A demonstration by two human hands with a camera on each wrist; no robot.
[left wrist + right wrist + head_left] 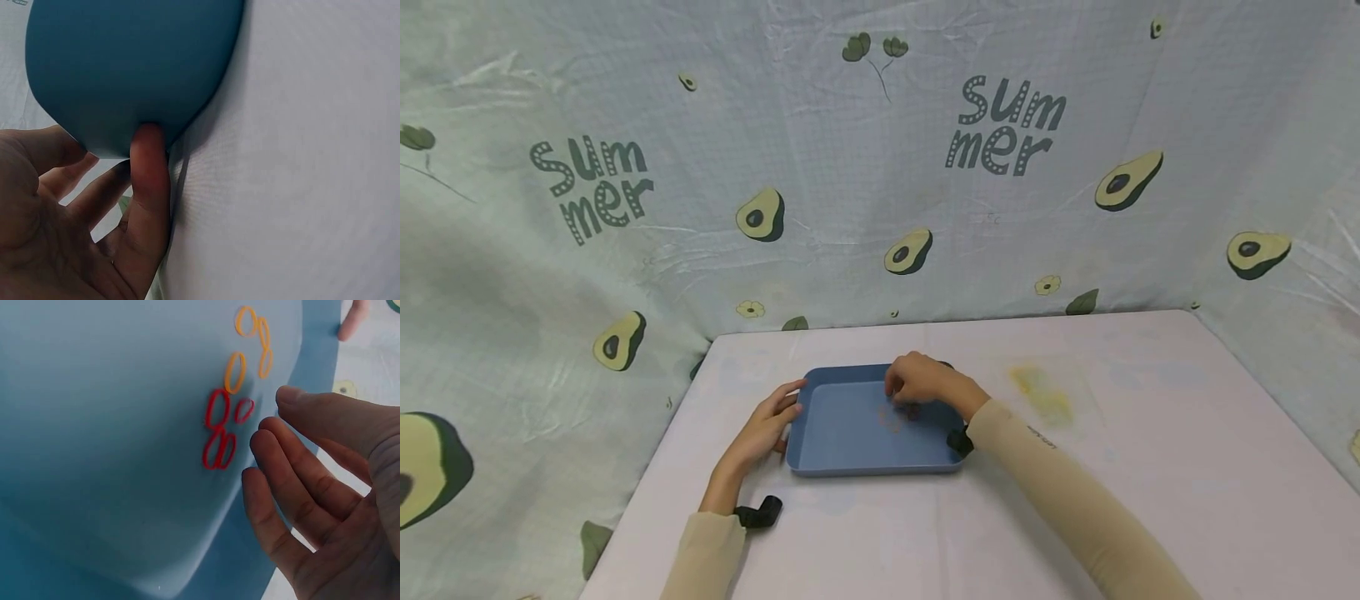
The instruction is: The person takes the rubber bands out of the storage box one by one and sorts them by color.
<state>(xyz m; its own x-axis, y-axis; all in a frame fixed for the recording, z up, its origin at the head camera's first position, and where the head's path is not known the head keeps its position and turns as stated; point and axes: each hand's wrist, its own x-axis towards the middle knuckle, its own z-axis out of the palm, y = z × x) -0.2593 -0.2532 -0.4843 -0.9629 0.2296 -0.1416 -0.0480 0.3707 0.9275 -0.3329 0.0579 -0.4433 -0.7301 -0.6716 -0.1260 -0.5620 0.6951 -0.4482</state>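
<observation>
And here we are, with your left hand [767,421] at nine o'clock on the blue tray [842,433], gripping its edge, fingers at the rim and thumb pressed to the outer wall. Over now to your right hand [925,379]: it hangs above the tray at about one o'clock from the middle, fingers loosely bent, thumb apart from them, nothing visible between the tips. Just beside those fingertips, the thin loops lie on the tray floor, a touch toward three o'clock from its centre. The red loops [217,428] bunch together, some overlapping, one just beside; the orange loops [243,372] sit near them, toward nine o'clock. A black device [760,512] rides at your left wrist, another at your right. Out at three o'clock, a yellow patch [1043,396] shows on the pale table [865,533]; at twelve, avocado-print cloth [835,167] fills the background.
</observation>
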